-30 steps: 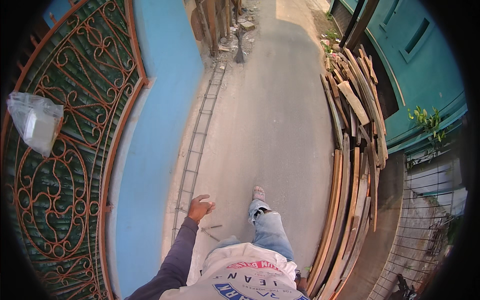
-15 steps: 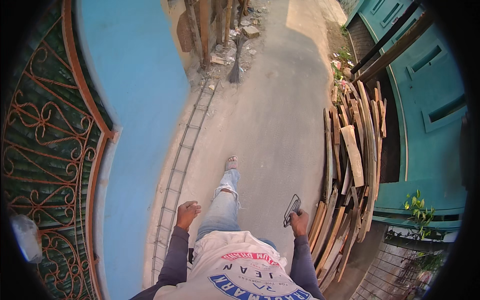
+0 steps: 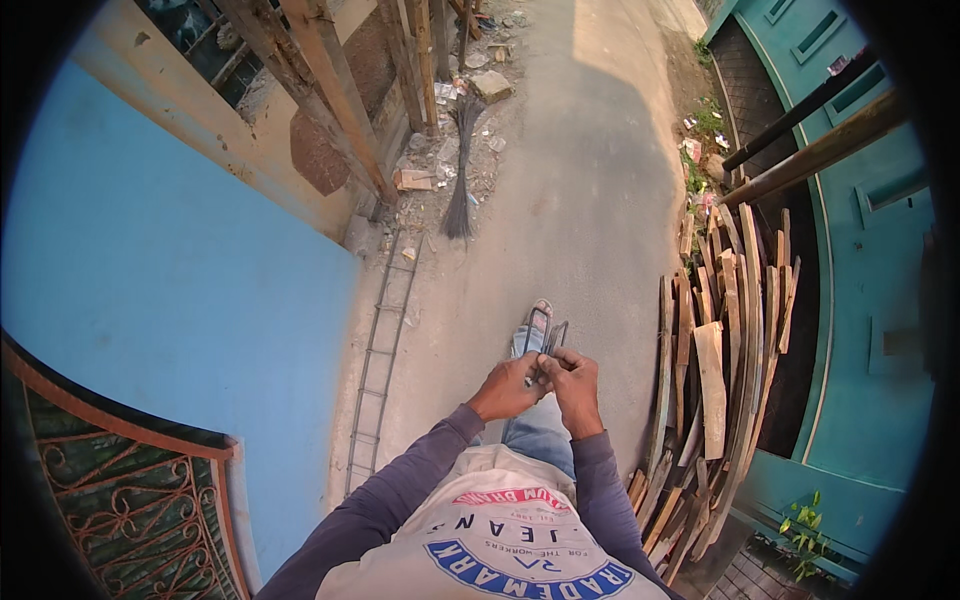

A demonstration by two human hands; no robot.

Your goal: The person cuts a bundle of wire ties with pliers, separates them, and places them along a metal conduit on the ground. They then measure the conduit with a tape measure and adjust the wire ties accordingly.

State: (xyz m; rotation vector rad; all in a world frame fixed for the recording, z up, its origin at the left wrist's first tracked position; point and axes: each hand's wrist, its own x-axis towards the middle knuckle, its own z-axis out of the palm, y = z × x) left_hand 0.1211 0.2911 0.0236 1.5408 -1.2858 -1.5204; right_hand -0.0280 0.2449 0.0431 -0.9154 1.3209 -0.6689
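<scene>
I have dark, slender metal loops (image 3: 529, 328) with rounded ends over the faded denim leg (image 3: 540, 430), pinched in narrowed fingers of the left hand (image 3: 508, 388) and right hand (image 3: 575, 388), held close together. Leftward lies a ladder-like rod frame (image 3: 370, 350); rough, splintery planks (image 3: 709, 385) heap up rightward.

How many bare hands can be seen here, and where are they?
2: the person's bare right hand, holding dark bent-metal loops above the blue denim leg, and the bare left hand, close beside it at those loops. No others appear hidden.
</scene>
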